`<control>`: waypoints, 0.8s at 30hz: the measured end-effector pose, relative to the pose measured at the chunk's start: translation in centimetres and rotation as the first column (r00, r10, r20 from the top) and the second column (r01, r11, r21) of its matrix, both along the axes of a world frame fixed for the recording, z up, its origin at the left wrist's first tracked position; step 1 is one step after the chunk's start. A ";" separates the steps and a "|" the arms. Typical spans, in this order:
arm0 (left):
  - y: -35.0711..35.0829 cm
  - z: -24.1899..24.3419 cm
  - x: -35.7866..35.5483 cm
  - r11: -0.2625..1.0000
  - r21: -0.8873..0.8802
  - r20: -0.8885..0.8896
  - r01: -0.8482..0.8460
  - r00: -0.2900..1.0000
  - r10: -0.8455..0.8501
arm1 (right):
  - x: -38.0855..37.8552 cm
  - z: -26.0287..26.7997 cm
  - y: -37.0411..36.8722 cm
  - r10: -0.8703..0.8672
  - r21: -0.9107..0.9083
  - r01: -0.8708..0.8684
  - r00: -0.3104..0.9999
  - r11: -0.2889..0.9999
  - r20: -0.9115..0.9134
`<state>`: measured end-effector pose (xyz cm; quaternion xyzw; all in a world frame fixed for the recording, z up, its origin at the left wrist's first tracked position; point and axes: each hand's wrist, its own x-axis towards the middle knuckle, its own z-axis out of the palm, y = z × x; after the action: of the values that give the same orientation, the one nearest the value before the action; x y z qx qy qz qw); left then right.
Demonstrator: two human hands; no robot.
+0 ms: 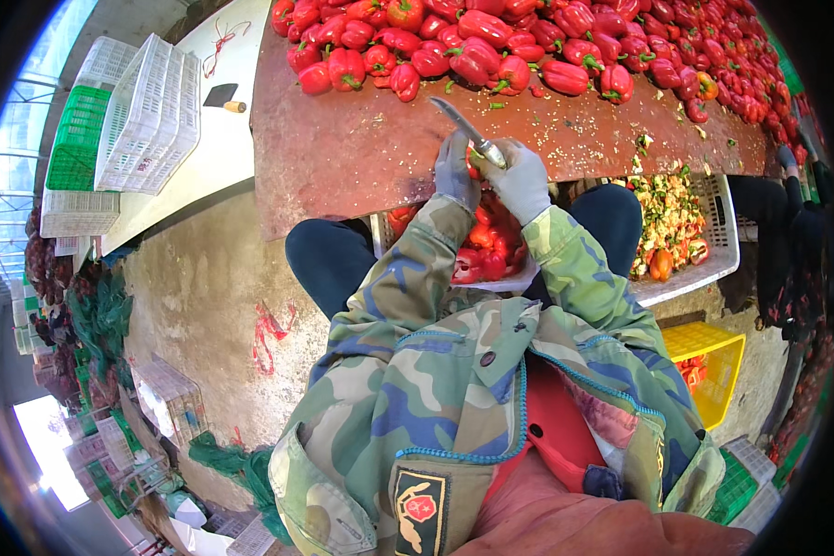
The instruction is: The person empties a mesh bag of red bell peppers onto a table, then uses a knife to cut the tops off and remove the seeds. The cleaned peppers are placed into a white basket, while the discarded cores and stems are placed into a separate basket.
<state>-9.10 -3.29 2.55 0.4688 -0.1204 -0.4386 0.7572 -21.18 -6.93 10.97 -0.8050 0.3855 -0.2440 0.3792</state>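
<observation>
My gloved left hand (456,170) holds a red bell pepper (471,164), mostly hidden behind the fingers. In my gloved right hand (521,179) is a knife (462,124), its curved blade pointing up and left over the left hand. Something green shows under the knife's handle, between the hands; whether it is the pepper's stem I cannot tell. Below both hands, between my knees, a white crate (521,280) contains cut red peppers (490,240). A large heap of whole red bell peppers (486,31) covers the far part of the reddish-brown tabletop (340,153).
Right of my knee stands a white crate (726,229) of pepper cores and seeds. A yellow crate (726,382) lies behind it. Stacked white plastic crates (156,115) and a black-bladed tool (222,96) occupy the left white table (229,132). Another person's gloved hand (786,157) is far right.
</observation>
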 end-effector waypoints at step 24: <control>1.6 -0.4 -0.7 0.977 0.016 0.035 0.215 0.976 -0.215 | -2.0 -0.1 -1.0 0.105 0.540 -0.285 0.935 0.792 0.338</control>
<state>-9.75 -1.69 2.11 0.4655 -0.1816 -0.5100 0.7002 -23.14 -7.88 10.88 -0.6413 0.2953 -0.1892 0.6824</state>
